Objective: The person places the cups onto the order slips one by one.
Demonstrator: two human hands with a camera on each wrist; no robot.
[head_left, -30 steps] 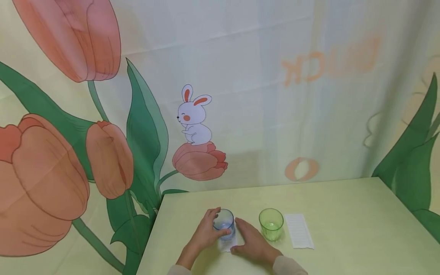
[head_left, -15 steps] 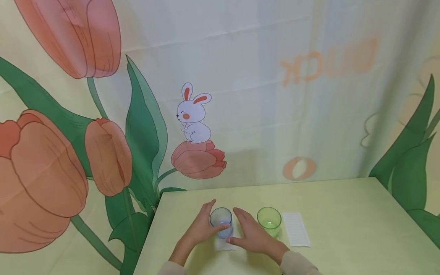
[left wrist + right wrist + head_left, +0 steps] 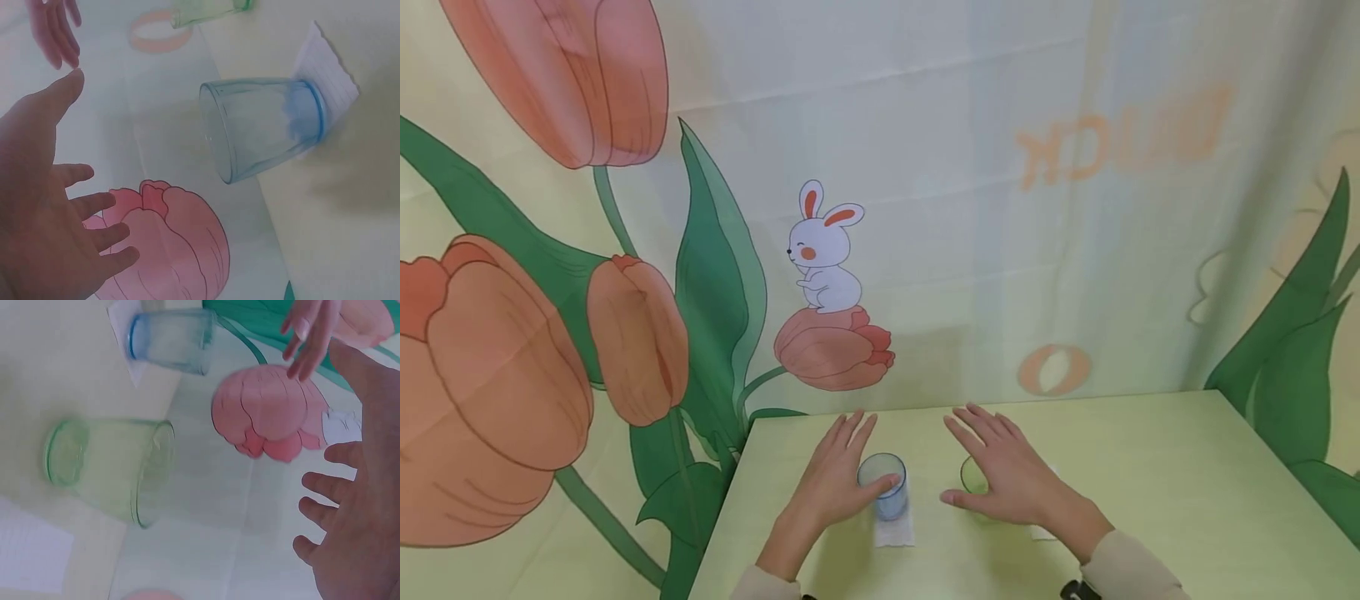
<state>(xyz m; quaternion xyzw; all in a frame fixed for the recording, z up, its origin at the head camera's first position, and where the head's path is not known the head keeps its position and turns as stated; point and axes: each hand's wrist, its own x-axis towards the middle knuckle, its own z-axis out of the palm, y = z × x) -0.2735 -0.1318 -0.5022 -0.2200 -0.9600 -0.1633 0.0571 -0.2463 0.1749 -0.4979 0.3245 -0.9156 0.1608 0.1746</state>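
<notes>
A clear blue glass (image 3: 891,502) stands upright on a strip of white paper (image 3: 894,534); the left wrist view shows the glass (image 3: 269,125) apart from the hand. My left hand (image 3: 833,482) is raised just to its left, fingers spread and thumb reaching across in front of the rim in the head view. My right hand (image 3: 1011,475) hovers with extended fingers above a green glass (image 3: 973,475), which it mostly hides. That green glass (image 3: 106,453) is plain in the right wrist view, with the hand clear of it. Neither hand holds anything.
A second white paper strip (image 3: 31,550) lies right of the green glass, mostly covered by the right arm in the head view. The pale table (image 3: 1150,467) ends at a printed curtain (image 3: 955,250) with tulips and a rabbit.
My right hand has left the blue glass's side and moved right, over the green glass. My left hand has lifted and spread its fingers. The blue glass stays on its paper.
</notes>
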